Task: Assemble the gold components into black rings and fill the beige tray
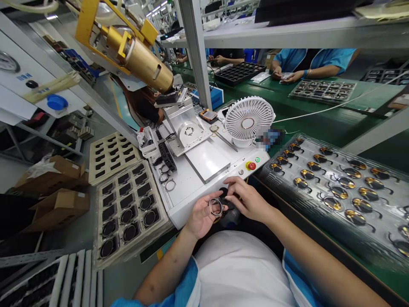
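Facing camera with round opening: ring (210,207) in left hand (200,216).

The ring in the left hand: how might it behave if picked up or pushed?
The ring is probably light, since its band looks thin. Being round, it could roll on edge. Its open middle suggests it might bend if squeezed.

I'm in a factory, on what looks like an assembly line. In front of me a gold machine (147,62) rises over a white console (189,184) with a red button (252,166). Moulded trays (134,248) on my left and clear trays (319,186) on my right carry rows of matching small parts (332,203). Across the green tabletop (280,98) a co-worker (312,61) in blue works by hand, and strip lights (156,9) run overhead.
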A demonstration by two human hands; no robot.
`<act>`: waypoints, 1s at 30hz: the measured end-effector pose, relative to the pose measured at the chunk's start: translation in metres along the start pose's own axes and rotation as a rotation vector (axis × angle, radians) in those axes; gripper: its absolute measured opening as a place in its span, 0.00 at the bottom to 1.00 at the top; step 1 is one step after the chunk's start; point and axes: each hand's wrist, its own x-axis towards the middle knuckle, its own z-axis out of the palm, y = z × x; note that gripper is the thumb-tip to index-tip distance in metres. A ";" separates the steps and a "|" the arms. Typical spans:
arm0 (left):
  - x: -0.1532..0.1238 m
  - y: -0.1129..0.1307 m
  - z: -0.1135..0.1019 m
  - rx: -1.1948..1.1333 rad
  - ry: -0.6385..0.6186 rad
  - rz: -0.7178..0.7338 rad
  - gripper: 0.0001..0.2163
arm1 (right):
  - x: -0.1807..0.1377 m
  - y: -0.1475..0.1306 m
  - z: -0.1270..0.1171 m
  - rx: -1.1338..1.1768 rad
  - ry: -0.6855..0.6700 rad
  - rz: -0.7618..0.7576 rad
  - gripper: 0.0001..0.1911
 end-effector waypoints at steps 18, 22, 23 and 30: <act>-0.019 -0.008 0.001 0.449 0.019 0.242 0.44 | 0.037 0.037 -0.010 0.151 0.418 0.764 0.20; -0.022 -0.017 0.005 0.897 -0.013 0.398 0.48 | -0.002 0.005 0.013 0.482 0.254 0.748 0.25; -0.020 -0.019 0.007 1.001 -0.049 0.411 0.49 | -0.008 -0.002 0.018 0.549 0.238 0.741 0.26; -0.003 -0.022 0.021 1.154 -0.231 0.385 0.43 | -0.010 -0.017 0.014 0.741 0.409 0.757 0.25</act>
